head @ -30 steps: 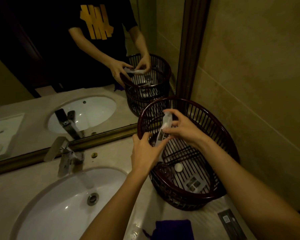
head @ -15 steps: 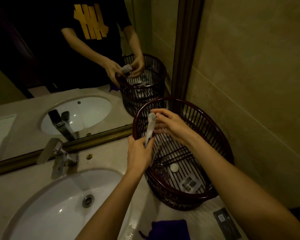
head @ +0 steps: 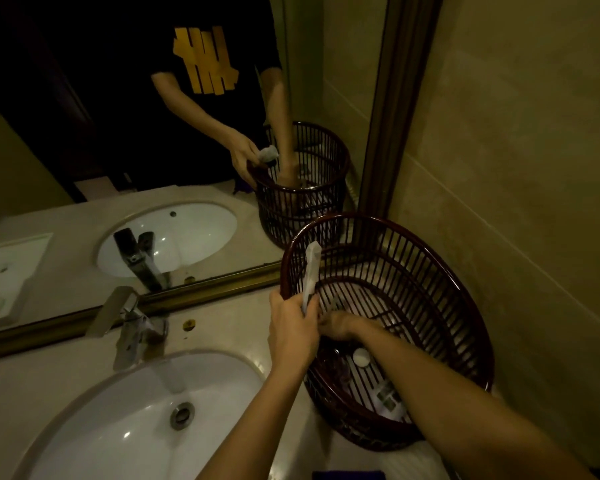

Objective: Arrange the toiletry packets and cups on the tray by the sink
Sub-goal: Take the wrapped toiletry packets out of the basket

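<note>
The mirror [head: 125, 140] fills the upper left, framed in dull gold-brown moulding; it reflects a person in a black T-shirt printed with yellow tally-like bars — no letters can be read. The counter [head: 229, 327] is pale polished stone, glossy under dim yellowish light. At 7 o'clock the oval white sink [head: 118, 427] is cut off by the bottom edge, its metal drain ring plain to see. At 9 o'clock from the picture's centre stands the angular chrome tap [head: 129, 323].

At 4 o'clock sits the basket [head: 447, 292], dark red-brown, round, with thin vertical slats and a slatted floor, tucked into the corner by the tiled wall. On its floor lie a small white round cap [head: 361, 357] and a flat white packet [head: 388, 400] with dark square marks too small to read; darker things beside them are lost in shadow.

The left hand [head: 293, 334] is closed in a fist around the lower end of a long white toiletry packet [head: 311, 271], which stands nearly upright against the basket's rim at its 9 o'clock side; any printing on it is unreadable. The right hand [head: 336, 325] reaches down inside the basket, just behind the left hand — its fingers are hidden, so whether it grips anything cannot be told.

At 6 o'clock a strip of dark blue-purple cloth [head: 349, 475] is cropped by the frame.
</note>
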A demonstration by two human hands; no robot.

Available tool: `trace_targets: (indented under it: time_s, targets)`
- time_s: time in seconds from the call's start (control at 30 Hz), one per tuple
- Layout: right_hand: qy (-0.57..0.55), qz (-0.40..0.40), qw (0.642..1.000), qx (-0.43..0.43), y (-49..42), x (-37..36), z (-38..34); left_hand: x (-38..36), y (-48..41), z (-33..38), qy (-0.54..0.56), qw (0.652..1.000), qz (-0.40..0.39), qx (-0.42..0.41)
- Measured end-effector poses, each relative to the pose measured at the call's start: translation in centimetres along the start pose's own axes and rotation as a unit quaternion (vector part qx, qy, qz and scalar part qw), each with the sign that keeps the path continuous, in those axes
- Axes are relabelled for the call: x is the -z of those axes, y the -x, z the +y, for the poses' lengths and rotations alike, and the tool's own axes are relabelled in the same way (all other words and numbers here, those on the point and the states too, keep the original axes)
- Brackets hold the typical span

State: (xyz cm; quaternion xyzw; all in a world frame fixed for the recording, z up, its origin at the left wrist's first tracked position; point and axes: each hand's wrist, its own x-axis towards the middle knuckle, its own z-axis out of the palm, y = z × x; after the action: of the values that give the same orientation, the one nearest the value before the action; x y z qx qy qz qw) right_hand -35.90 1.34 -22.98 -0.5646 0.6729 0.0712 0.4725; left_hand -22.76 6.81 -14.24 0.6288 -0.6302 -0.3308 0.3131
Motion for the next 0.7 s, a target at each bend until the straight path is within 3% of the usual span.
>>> trace_targets:
  time_s: [0.27,0.43,0.53,0.6,0.7]
  targets:
    - [-0.130,0.216,0.968,0.004,1.3,3.3,0.6,0.1,0.0,0.2,0.000,1.000,0.004,0.004]
    - [-0.267,0.267,0.922,0.086,8.2,7.5,0.4,0.5,-0.2,0.3,0.049,0.999,-0.016,-0.009]
    - [-0.343,0.271,0.887,0.151,12.7,9.0,0.6,1.5,0.1,1.3,0.048,0.997,0.046,-0.043]
    - [-0.403,0.266,0.856,0.186,15.1,9.6,0.8,2.5,0.2,2.9,0.102,0.991,0.058,-0.058]
    - [-0.459,0.247,0.822,0.228,17.8,10.0,0.2,3.4,0.1,5.0,0.247,0.968,-0.021,-0.035]
